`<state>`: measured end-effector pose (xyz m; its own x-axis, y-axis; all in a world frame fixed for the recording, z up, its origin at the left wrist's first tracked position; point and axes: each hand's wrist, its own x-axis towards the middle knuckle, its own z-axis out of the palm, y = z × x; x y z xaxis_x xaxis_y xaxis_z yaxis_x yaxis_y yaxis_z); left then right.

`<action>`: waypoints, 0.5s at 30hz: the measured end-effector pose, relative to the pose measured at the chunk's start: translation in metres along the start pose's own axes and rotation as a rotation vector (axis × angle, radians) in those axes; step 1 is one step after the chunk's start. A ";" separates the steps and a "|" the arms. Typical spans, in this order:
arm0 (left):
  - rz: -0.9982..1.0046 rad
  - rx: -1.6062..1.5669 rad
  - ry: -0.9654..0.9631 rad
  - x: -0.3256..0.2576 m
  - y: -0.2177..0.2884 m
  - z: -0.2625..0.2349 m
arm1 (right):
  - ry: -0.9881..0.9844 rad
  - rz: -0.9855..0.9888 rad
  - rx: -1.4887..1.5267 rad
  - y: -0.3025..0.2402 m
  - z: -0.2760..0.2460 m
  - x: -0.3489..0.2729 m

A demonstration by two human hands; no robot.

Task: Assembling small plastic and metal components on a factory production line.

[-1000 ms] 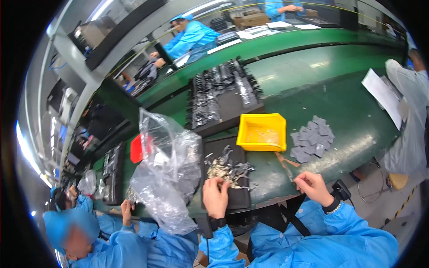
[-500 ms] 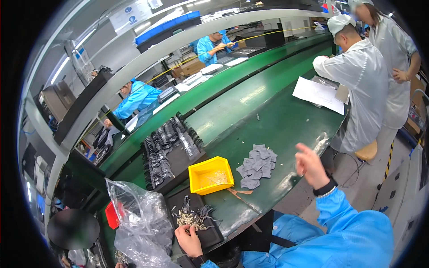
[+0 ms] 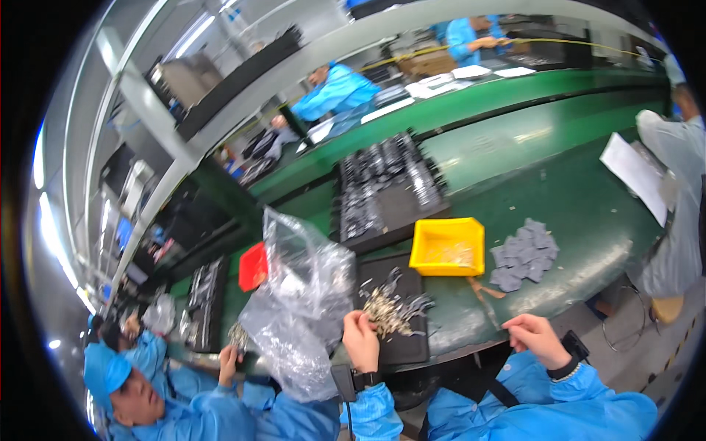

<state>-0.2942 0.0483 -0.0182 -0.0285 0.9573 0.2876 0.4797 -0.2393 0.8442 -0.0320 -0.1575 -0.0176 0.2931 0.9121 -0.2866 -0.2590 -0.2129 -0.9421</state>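
Observation:
My left hand is at the left edge of a pile of small gold-and-black parts, fingers drawn together in a pinch. What lies between them is too small to make out. The pile rests on a black tray at the table's near edge, with dark strip-like pieces on its right side. My right hand hovers at the table edge right of the tray, its fingers bent and close together. Whether it holds a tiny part is hidden. Beyond the tray stands a yellow bin with small pale pieces inside.
Grey square pieces are heaped right of the bin. A black foam block carries rows of dark wrapped parts. Clear plastic bags bulge left of the tray, beside a red bin. A co-worker sits close on the left.
The view has swung left, bringing the co-worker at the lower left into sight. My right hand has come down and inward from its raised position; my left stays at the pile.

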 end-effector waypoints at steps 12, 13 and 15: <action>0.285 0.534 -0.213 0.008 0.013 -0.019 | -0.173 -0.061 -0.002 -0.021 0.020 0.050; 0.322 0.612 -0.278 0.011 0.010 -0.019 | -0.167 -0.052 -0.004 -0.021 0.025 0.056; 0.340 0.626 -0.300 0.015 -0.003 -0.015 | -0.172 -0.034 0.010 -0.018 0.033 0.070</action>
<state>-0.3094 0.0612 -0.0090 0.4051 0.8721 0.2747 0.8289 -0.4770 0.2923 -0.0374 -0.0784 -0.0151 0.1406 0.9652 -0.2204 -0.2611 -0.1785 -0.9486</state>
